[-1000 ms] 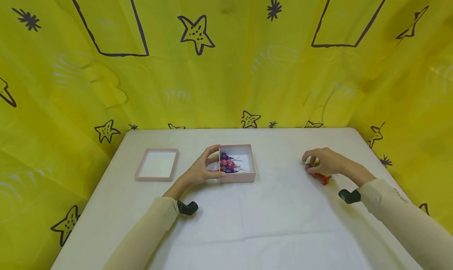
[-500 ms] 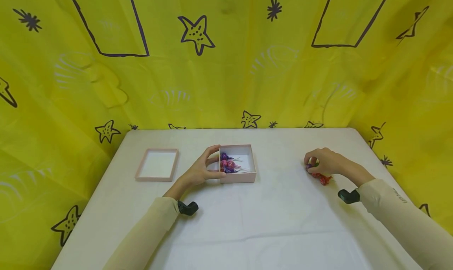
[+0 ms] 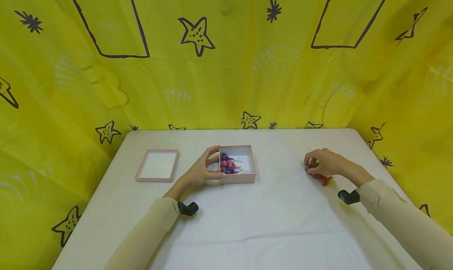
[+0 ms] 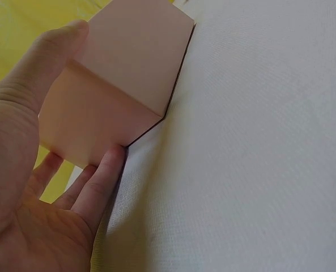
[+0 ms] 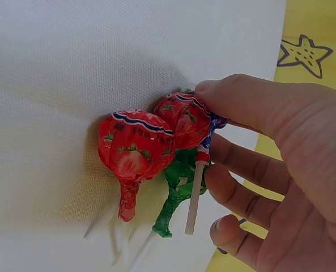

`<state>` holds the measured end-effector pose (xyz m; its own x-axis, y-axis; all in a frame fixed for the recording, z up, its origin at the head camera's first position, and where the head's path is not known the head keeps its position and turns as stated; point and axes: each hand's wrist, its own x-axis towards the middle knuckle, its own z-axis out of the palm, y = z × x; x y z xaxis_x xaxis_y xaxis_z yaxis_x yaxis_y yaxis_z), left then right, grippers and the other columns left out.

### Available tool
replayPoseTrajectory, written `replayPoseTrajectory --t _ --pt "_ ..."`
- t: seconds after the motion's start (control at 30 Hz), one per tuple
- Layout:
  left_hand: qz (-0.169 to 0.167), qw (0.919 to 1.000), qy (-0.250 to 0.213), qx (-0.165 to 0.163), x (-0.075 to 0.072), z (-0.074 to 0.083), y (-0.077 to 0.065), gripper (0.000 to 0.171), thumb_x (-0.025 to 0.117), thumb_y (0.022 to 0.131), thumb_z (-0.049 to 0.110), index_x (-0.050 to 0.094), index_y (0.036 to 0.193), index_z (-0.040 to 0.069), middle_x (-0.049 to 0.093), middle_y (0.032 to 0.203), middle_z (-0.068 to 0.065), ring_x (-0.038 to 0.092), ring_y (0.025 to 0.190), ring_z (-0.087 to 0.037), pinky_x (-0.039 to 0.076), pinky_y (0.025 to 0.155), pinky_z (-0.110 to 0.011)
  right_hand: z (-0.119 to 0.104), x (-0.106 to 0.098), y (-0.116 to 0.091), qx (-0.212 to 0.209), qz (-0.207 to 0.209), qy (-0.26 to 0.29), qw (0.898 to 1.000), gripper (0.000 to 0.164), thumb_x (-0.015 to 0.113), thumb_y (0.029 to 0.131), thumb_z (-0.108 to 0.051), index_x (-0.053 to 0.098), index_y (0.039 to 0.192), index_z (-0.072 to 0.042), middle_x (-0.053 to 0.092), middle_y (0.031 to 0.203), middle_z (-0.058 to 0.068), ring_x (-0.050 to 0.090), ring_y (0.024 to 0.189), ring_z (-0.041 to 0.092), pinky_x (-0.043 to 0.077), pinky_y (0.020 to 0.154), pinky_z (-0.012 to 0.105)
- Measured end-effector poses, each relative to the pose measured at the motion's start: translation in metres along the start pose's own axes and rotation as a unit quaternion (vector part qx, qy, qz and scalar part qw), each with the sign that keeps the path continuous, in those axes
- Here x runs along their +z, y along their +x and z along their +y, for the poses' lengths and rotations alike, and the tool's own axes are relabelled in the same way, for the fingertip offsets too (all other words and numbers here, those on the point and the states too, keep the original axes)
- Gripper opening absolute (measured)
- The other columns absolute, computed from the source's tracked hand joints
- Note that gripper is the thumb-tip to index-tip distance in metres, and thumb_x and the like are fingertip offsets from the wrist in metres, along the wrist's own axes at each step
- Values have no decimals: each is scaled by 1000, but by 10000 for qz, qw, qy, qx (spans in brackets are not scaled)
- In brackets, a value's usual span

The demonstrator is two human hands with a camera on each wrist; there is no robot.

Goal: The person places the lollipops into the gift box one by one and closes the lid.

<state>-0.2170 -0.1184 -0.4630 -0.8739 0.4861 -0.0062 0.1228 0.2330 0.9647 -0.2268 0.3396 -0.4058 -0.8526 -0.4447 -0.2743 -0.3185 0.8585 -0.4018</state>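
Observation:
My left hand (image 3: 198, 171) grips the left end of an open pink box (image 3: 238, 178). In the left wrist view its thumb (image 4: 54, 56) lies on one wall and its fingers lie along another. Purple and pink lollipops (image 3: 230, 164) lie inside, sticks pointing right. To the right, my right hand (image 3: 325, 161) reaches down over a small group of lollipops, its thumb and fingers around a purple-wrapped lollipop (image 5: 217, 122), mostly hidden in the right wrist view. Two red lollipops (image 5: 136, 148) and a green lollipop (image 5: 182, 175) sit close beside the fingertips.
A shallow pink-rimmed box lid (image 3: 157, 179), white inside, lies left of the left hand. Everything rests on a white cloth-covered table (image 3: 276, 207). A yellow curtain (image 3: 226, 77) with drawn stars hangs behind and at both sides.
My right hand has moved very slightly right, its fingers drawing closer together at the purple lollipop. The left hand and the box have stayed in place.

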Motion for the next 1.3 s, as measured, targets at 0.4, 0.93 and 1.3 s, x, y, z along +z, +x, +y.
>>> replayPoseTrajectory --t 0.4,0.93,1.3 --pt "-8 9999 -117 0 2 2 0 99 86 84 11 25 161 25 21 168 -6 34 150 -35 48 108 -48 -8 -6 0 -317 -195 150 9992 9 76 92 -8 72 101 -9 67 90 1 60 72 14 56 68 28" --pt "-35 10000 -90 18 2 5 0 99 85 85 12 23 162 22 20 169 -7 33 150 -35 43 112 -53 -42 -39 13 -1457 526 272 9876 13 77 93 -14 75 106 -12 72 98 -9 66 85 11 58 79 36" --pt "-3 10000 -27 -25 1 4 -2 101 86 84 14 22 163 22 20 169 -6 33 150 -34 44 112 -51 -89 -54 35 -1690 1065 712 9773 16 76 95 -18 75 111 -15 73 105 -4 66 90 16 58 83 39"
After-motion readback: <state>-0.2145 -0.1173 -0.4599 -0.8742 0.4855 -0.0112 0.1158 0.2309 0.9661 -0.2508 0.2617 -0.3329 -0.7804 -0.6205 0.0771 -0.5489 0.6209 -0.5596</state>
